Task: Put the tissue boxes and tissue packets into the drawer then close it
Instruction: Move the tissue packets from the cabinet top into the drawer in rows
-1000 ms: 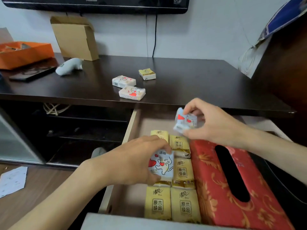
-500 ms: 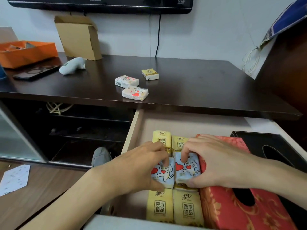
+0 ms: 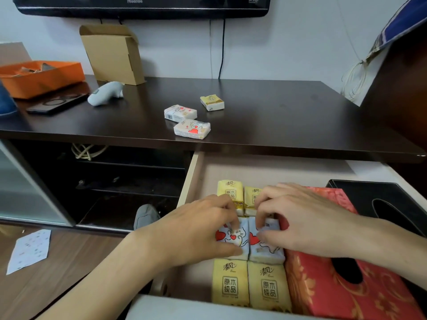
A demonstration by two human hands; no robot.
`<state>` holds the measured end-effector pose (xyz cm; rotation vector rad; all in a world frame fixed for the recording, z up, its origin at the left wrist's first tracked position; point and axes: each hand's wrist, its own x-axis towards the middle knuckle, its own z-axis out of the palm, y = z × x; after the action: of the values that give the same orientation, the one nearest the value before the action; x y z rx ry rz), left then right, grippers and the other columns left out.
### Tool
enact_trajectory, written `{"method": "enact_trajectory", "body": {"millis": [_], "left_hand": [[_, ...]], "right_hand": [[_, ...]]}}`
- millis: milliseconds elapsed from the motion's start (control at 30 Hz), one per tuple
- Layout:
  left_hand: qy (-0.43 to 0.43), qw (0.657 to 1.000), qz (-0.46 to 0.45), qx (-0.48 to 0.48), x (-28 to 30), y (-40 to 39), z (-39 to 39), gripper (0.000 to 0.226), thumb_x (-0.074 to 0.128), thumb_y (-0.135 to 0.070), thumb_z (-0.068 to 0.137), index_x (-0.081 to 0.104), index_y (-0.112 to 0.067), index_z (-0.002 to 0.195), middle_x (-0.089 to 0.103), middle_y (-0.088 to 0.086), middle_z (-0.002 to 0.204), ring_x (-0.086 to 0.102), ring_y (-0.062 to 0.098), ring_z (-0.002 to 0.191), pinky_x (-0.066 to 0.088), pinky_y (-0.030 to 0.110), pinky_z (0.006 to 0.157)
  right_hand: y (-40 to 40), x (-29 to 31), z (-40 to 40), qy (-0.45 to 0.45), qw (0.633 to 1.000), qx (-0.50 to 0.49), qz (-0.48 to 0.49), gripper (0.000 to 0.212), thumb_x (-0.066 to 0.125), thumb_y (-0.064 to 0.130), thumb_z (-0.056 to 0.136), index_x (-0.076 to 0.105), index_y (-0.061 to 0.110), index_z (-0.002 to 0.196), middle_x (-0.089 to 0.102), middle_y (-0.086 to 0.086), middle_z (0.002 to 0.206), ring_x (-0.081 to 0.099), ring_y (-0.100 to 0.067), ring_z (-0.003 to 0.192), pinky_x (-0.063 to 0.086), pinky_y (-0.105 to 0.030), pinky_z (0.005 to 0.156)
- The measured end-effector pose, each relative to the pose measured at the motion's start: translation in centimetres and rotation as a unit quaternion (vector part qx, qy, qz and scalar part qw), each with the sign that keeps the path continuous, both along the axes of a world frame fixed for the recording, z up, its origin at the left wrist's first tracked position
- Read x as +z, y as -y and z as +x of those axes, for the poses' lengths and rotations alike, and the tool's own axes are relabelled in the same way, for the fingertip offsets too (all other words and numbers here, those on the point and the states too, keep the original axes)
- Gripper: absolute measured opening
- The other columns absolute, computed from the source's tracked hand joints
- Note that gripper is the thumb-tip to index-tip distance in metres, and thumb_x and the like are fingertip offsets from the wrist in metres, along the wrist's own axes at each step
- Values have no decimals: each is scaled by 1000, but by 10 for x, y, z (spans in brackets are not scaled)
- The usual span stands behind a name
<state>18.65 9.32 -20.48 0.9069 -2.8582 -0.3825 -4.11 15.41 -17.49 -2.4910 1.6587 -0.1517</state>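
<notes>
Blue packets [image 3: 233, 239] pinned by both hands' fingers [image 3: 235, 227], pressed flat so they'll sit snug beside the red box [image 3: 335, 294] in your drawer [image 3: 188, 179].

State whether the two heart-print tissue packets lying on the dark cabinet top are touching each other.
Cannot tell. In the head view, the rear heart-print packet and the front heart-print packet overlap at one corner with no gap visible, but the angle hides whether they actually meet.

Three tissue packets [image 3: 180, 113] [image 3: 192, 129] [image 3: 212, 102] are seen on the counter [image 3: 277, 116]. In the drawer [image 3: 188, 181], six packets are counted: four yellow [image 3: 230, 190] [image 3: 250, 197] [image 3: 230, 281] [image 3: 269, 285] and two blue [image 3: 233, 236] [image 3: 265, 248]. Two tissue boxes [image 3: 346, 294] [image 3: 388, 199] are seen there.
</notes>
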Motion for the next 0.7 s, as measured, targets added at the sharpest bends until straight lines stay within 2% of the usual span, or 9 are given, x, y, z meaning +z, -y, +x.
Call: {"method": "enact_trajectory", "body": {"millis": [67,133,233,300,367,400,533,600,700], "left_hand": [[-38,999,-10,25,12,4,3,36,60,-59,88,65,-33,113,53,-19,113,54,3,104,50,36,88],[-88,993,-36,66,26,14,7,28,57,-55,91,66,-32,104,59,-16,105,57,4,98,51,38,84],[-176,969,-72,159,40,36,18,16,57,-45,91,67,-33,95,64,-15,96,61,6,91,53,39,78],[-216,943,-103,232,42,54,27,14,58,-39,91,68,-32,97,65,-15,99,62,7,92,54,37,78],[-235,915,-138,298,39,75,36,18,59,-35,92,68,-29,106,63,-12,106,61,11,99,53,37,81],[-245,903,-145,323,38,86,39,20,59,-32,92,68,-27,109,62,-9,110,60,13,102,52,37,81],[-279,875,-120,378,36,131,40,33,59,-25,91,63,-20,124,57,1,128,55,19,115,46,31,84],[-276,874,-99,387,38,152,38,40,60,-21,91,59,-19,131,53,4,137,52,21,123,44,31,87],[-251,893,-83,364,46,177,28,45,58,-21,91,57,-18,135,49,7,143,47,25,128,48,40,97]], "right_hand": [[10,8,-2,63,997,-24,-34,14,60,52,87,67,40,87,60,23,103,52,1,103,45,-33,91],[29,17,-6,145,986,-51,-65,9,64,42,87,71,37,85,67,21,97,59,0,99,49,-34,88],[69,29,-6,252,961,-76,-87,8,72,25,88,75,32,88,74,16,95,67,0,94,51,-25,87],[101,33,0,290,948,-92,-90,12,73,22,89,73,33,95,75,15,99,67,-2,95,49,-15,83],[133,34,14,301,944,-101,-92,18,74,25,90,71,31,107,72,14,110,65,-5,103,43,-7,78],[148,33,24,297,945,-100,-91,24,74,28,90,70,30,114,70,12,116,63,-7,108,41,-7,77],[185,25,60,270,958,-73,-59,47,77,34,89,62,24,132,64,6,131,58,-10,114,48,-24,85],[192,20,67,246,965,-68,-60,46,76,36,88,63,25,131,64,3,131,59,-13,114,51,-35,92],[190,17,60,195,971,-73,-116,32,72,43,87,70,29,116,65,5,117,60,-17,106,52,-42,85]]}}
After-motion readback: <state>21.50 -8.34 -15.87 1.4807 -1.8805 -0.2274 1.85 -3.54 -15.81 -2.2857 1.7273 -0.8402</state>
